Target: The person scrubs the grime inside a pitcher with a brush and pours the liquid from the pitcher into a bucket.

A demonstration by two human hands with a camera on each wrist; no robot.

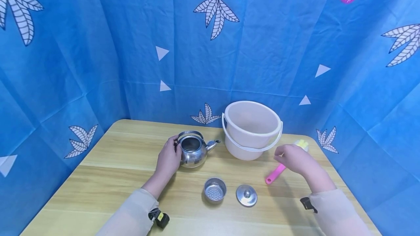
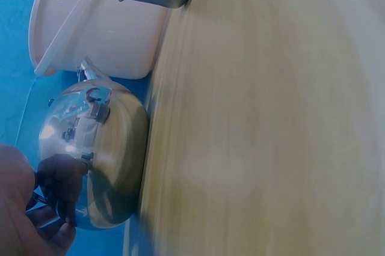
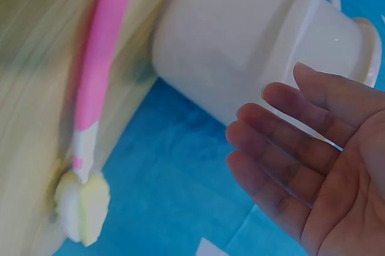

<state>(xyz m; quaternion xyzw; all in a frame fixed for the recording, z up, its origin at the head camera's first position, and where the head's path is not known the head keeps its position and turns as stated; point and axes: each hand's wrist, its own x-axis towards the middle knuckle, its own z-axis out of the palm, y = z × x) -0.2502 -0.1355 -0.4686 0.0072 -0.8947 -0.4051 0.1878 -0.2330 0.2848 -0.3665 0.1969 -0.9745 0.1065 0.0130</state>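
Observation:
My left hand (image 1: pixel 168 157) grips the handle side of a shiny steel teapot (image 1: pixel 194 158), which stands lidless with its spout to the right. In the left wrist view, its fingers curl by the handle at the left edge of the teapot (image 2: pixel 99 154). My right hand (image 1: pixel 296 159) hovers over a pink-handled sponge brush (image 1: pixel 276 173) and holds nothing. The right wrist view shows that hand's palm and loosely bent fingers, apart from the brush (image 3: pixel 101 57). In front of the teapot sit a perforated steel strainer (image 1: pixel 214 190) and a round lid (image 1: pixel 247 195) with a knob.
A white bucket (image 1: pixel 242 141) stands at the back of the wooden table (image 1: pixel 124 177), between the teapot and the brush, its handle hanging down in front. Blue patterned curtain (image 1: pixel 203 65) encloses the table's back and sides.

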